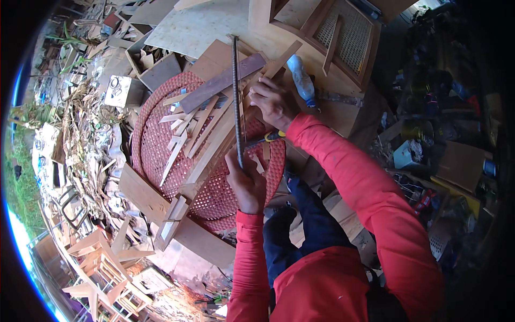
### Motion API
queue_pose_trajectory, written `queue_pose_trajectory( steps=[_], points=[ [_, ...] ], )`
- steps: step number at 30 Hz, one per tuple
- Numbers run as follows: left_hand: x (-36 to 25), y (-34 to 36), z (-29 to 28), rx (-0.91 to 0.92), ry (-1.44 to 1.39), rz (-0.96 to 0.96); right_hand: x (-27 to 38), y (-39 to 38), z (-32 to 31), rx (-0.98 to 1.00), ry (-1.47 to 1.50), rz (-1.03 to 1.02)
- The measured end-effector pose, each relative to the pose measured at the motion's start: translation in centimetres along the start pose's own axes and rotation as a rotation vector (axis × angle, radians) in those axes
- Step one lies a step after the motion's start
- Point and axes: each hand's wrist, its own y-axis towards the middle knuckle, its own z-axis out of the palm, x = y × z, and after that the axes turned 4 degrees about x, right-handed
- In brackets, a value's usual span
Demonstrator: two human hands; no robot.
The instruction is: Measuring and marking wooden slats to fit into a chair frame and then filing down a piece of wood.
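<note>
My left hand [247,185] is closed round the lower end of a bow saw [236,91] made of a bent ribbed metal rod. A thin wire runs along the rod's right side. My right hand [273,102] has its fingers curled over the edge of a long wooden board [206,161], which slants from upper right to lower left. Beneath the board stands a round red woven stool top [155,129], with thin wood strips [201,126] and a purplish-brown slat [222,80] on it. A tool with a yellow and black handle [274,136] lies below my right wrist.
A plastic bottle [301,79] lies beyond my right hand, near a wooden frame with cane mesh [346,37]. A white box [124,91] and scrap wood [88,145] spread at left. Star-shaped wooden pieces [99,257] sit lower left; dark clutter fills the right side.
</note>
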Motion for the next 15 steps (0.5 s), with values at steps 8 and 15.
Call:
queue_pose_trajectory(
  steps=[8, 15],
  points=[
    [0.9, -4.8, -1.2, -0.053, -0.137, -0.056, 0.3, -0.1, 0.3, -0.001, 0.013, 0.012],
    [1.1, -3.1, -0.1, -0.033, -0.109, -0.010, 0.0, -0.1, 0.2, 0.025, 0.052, 0.027]
  ],
)
